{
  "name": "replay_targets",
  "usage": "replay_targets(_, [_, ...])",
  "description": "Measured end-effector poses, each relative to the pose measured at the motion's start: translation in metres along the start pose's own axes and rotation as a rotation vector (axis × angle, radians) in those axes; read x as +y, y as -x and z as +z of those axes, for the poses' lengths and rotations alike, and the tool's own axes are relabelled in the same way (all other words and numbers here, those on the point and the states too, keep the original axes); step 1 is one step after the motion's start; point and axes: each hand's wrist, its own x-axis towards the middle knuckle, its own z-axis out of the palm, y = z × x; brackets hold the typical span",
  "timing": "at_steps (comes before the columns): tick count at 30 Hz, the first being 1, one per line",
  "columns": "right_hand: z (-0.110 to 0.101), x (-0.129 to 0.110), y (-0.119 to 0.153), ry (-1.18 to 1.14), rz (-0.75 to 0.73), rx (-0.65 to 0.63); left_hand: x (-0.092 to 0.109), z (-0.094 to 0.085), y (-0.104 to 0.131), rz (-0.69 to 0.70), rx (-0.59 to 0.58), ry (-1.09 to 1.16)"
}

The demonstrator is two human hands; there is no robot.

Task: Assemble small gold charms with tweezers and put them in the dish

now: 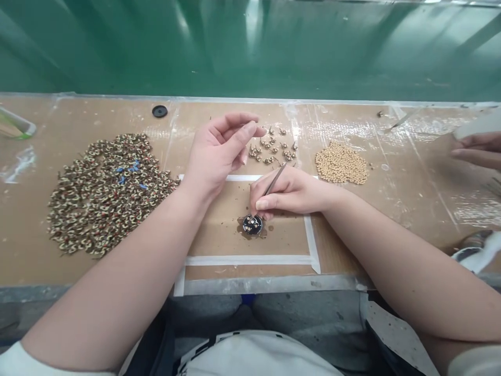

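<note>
Clock references take the small dish (pixel 258 229) as the centre of the dial, with 12 at the far edge of the counter (pixel 395 209). The dish contains dark liquid and a few pale beads (pixel 250 228), and sits inside the white tape (pixel 250 260) frame.

1. Left hand (pixel 219 151). I read it at 11 o'clock, raised above the counter. The forearm enters from 8 o'clock; the fingers point towards 1 o'clock, curled, with the thumb extended beneath the forefinger. Grip: thumb and forefinger nearly meet. A dark speck shows at the tips; I cannot tell whether it is pinched.

2. Right hand (pixel 291 190). I read it between 1 and 2 o'clock, low, its fingertips at the dish. The forearm enters from 4 o'clock. Grip: pinching a thin dark tool (pixel 275 181) like a pen, the upper end leaning towards 1 o'clock. The fingers hide its lower end.

3. Surrounding stock. A loose cluster of small parts (pixel 288 155) lies between 12 and 1 o'clock, the tan bead pile (pixel 340 163) at 2, and a large heap of cream-and-dark pieces (pixel 105 203) between 9 and 10.
</note>
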Motion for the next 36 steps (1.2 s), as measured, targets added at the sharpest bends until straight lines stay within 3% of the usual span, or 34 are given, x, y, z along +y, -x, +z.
replay_targets(9, [0.002, -0.003, 0.001, -0.017, 0.019, 0.031, -0.014, 0.0, -0.005, 0.124, -0.044, -0.068])
replay_targets(15, [0.0, 0.001, 0.005, -0.158, -0.011, 0.185, -0.015, 0.001, -0.004, 0.082, -0.026, -0.097])
replay_targets(22, [0.0, -0.004, 0.003, -0.034, 0.066, 0.054, -0.014, 0.003, -0.004, 0.053, -0.014, -0.116])
replay_targets(28, [0.0, -0.003, 0.004, -0.07, 0.062, 0.083, -0.013, 0.003, -0.001, 0.004, -0.042, -0.102])
replay_targets(31, [-0.001, -0.001, 0.005, -0.158, -0.015, 0.289, -0.012, 0.004, 0.002, -0.002, -0.052, -0.106])
replay_targets(36, [-0.008, 0.004, 0.002, -0.169, -0.035, 0.938, -0.012, 0.006, 0.004, -0.081, -0.03, -0.114])
